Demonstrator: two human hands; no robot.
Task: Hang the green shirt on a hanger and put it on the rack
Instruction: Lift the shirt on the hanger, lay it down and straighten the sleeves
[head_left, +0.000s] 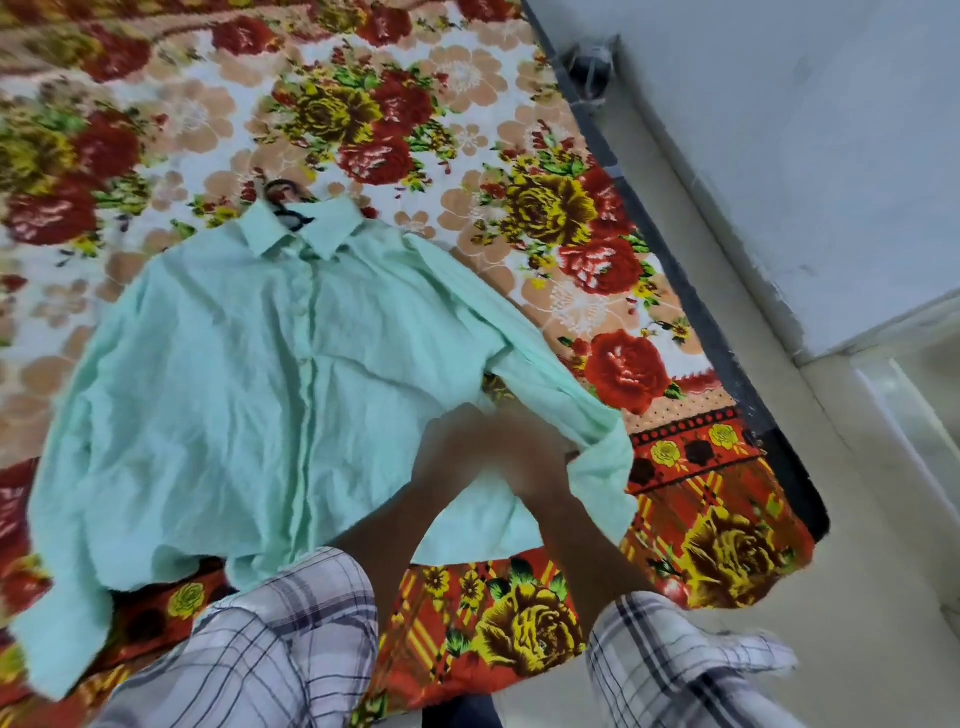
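Shirt (249, 374) w/ hanger (283, 205) in collar, flat on bedspread (467, 104)

Bed (571, 171) with floral blanket; green shirt (234, 374) spread flat on it, buttoned.

The light is bright and even, like room light from above. Shadows are soft and small, with a thin dark one under the bottom edge of the green shirt (249, 374). The red flowers on the bedspread (597, 260) look a bit shiny. The two hands, the left hand (457, 441) and the right hand (524, 467), are very blurry in the lower middle. The wall (779, 156) at the upper right leans and bends. The corners look smeared and soft.
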